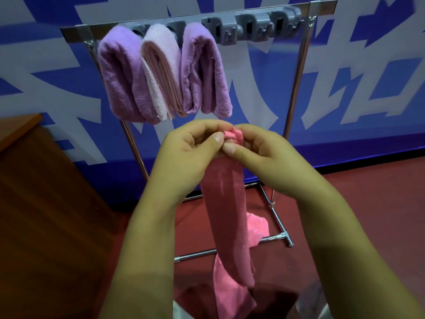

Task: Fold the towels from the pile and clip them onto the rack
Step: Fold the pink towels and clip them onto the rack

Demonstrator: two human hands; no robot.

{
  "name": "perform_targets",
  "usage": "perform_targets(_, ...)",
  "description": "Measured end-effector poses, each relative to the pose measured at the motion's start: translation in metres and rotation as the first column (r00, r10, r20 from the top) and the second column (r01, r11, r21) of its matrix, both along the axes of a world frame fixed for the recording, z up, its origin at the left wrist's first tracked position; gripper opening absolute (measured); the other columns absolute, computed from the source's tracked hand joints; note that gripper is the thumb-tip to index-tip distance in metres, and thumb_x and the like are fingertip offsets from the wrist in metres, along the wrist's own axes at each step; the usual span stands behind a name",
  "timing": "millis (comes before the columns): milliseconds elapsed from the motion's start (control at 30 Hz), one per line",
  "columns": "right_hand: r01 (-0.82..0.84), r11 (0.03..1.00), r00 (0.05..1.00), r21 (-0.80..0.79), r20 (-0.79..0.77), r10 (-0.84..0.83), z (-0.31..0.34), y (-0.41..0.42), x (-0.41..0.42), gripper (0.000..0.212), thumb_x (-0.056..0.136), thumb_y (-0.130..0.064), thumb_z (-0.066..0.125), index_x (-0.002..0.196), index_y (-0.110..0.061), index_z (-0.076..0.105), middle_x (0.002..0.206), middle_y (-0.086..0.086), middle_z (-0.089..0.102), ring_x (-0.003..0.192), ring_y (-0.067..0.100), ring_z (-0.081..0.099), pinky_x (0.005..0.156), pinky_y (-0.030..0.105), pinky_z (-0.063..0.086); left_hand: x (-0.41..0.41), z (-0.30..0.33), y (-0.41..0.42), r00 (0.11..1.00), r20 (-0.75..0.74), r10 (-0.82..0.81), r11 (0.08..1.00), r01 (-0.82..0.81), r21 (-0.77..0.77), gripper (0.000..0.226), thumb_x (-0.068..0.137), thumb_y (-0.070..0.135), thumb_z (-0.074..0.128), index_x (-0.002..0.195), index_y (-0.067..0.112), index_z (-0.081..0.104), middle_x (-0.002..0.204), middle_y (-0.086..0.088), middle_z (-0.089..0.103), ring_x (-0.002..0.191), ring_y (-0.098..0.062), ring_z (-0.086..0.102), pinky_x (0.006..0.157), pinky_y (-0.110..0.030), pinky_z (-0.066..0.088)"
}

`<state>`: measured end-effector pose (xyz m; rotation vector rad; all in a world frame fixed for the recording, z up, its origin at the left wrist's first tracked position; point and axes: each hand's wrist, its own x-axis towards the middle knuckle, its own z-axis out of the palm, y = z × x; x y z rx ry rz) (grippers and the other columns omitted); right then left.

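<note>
Pinching the top end of a pink towel [226,203] at the centre of the frame, both hands are working close together: the left hand [193,153] is curling its fingers and thumb onto the bunched fabric from the left side, and the right hand [259,155] is clamping the same gathered end from the right side, thumbs nearly touching. The towel is hanging down in a long narrow strip towards the bottom of the frame, its lower end trailing loosely and not lying neatly on itself. Above, across the top of the frame, the rack [296,88] is carrying a grey clip bar [259,24], with three folded towels [161,72] already hanging at the upper left and free clips sitting to their right. The risk from here seems to be that the loose lower part is swinging open and spoiling the fold while the top end is being raised to a clip. The bunched end is also looking thick, so a clip may be gripping only some layers, letting the rest slip free. Crowding the neighbouring purple towel could knock it loose too.
</note>
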<state>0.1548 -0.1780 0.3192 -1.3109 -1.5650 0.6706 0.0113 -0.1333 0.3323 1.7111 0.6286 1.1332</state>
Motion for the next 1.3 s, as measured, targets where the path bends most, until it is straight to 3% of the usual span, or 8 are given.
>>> perform_targets(167,0.003,1.0,0.999,-0.001,0.035,-0.003,-0.003,0.003,0.004,0.011,0.091,-0.012,0.058,0.101,-0.014,0.063,0.095,0.013,0.069,0.093,0.031,0.065,0.087,0.052,0.051,0.001,-0.004,0.002,0.996,-0.088,0.033,0.985,-0.017,0.174,0.023,0.088,0.003,0.06,0.095,0.022,0.072,0.091,0.005,0.072,0.088,-0.005,0.068,0.081,-0.022,0.052)
perform_targets(300,-0.05,0.999,0.923,-0.016,-0.383,0.04,0.006,0.006,0.004,0.014,0.094,0.0,0.048,0.094,-0.009,0.059,0.078,0.005,0.063,0.072,0.016,0.061,0.074,0.034,0.056,-0.006,-0.03,0.017,0.973,-0.05,0.227,0.888,-0.186,0.42,0.061,0.076,0.035,0.074,0.132,0.028,0.048,0.124,0.006,0.048,0.117,-0.002,0.05,0.098,-0.021,0.041)
perform_targets(400,-0.054,0.998,0.879,0.021,-0.474,0.058,0.015,0.009,0.005,0.016,0.095,-0.005,0.047,0.088,-0.013,0.06,0.067,-0.007,0.064,0.061,0.007,0.059,0.063,0.026,0.052,-0.015,-0.072,0.031,0.984,0.061,-0.166,0.982,0.171,-0.084,0.114,0.054,0.049,0.084,0.147,0.028,0.02,0.142,0.001,0.046,0.13,-0.016,0.048,0.104,-0.042,0.043)
perform_targets(533,-0.003,0.999,0.82,0.052,-0.572,0.032,0.028,0.019,0.007,0.018,0.096,-0.007,0.046,0.085,-0.011,0.059,0.061,-0.006,0.064,0.055,0.006,0.057,0.056,0.024,0.049,-0.017,-0.141,0.027,0.928,-0.012,-0.373,0.788,0.31,-0.532,0.088,0.033,0.037,0.095,0.109,0.013,0.058,0.092,0.003,0.075,0.085,-0.011,0.07,0.075,-0.023,0.055)
perform_targets(800,0.241,0.97,0.529,-0.024,-0.835,-0.152,0.027,0.056,0.043,0.023,0.095,-0.001,0.045,0.077,-0.006,0.059,0.055,-0.001,0.065,0.051,0.01,0.064,0.053,0.025,0.053,0.001,-0.193,0.008,0.805,-0.18,-0.565,0.626,0.276,-0.729,0.029,0.057,0.009,0.078,0.086,0.012,0.076,0.086,0.001,0.075,0.081,-0.011,0.07,0.078,-0.023,0.054)
perform_targets(1033,0.325,0.858,0.145,-0.399,-0.875,-0.462,-0.048,0.083,0.08,0.029,0.094,0.008,0.04,0.076,-0.009,0.055,0.051,0.002,0.063,0.055,0.009,0.061,0.044,0.015,0.05,0.003,-0.166,0.009,0.879,0.316,-0.356,0.487,0.463,-0.741,0.062,0.018,0.022,0.096,0.074,0.005,0.077,0.068,-0.009,0.073,0.059,-0.019,0.07,0.058,-0.029,0.058)
perform_targets(1100,0.233,0.857,0.186,-0.459,-0.845,-0.502,-0.073,0.079,0.076,0.029,0.095,0.005,0.038,0.074,-0.008,0.052,0.038,-0.001,0.058,0.04,0.006,0.06,0.039,0.014,0.047,0.01,-0.152,0.015,0.899,0.359,-0.251,0.527,0.438,-0.729,0.063,0.02,0.026,0.097,0.076,0.003,0.076,0.071,-0.013,0.073,0.064,-0.021,0.071,0.063,-0.031,0.059)
perform_targets(1300,0.105,0.852,0.692,-0.512,-0.578,-0.432,-0.103,0.037,0.055,0.012,0.093,-0.016,0.054,0.085,-0.015,0.063,0.072,-0.003,0.059,0.072,0.007,0.059,0.097,0.036,0.044,0.021,-0.114,0.026,0.904,0.398,-0.153,0.524,0.416,-0.744,0.03,0.073,0.027,0.067,0.088,0.003,0.075,0.082,-0.013,0.073,0.074,-0.022,0.072,0.067,-0.033,0.06)
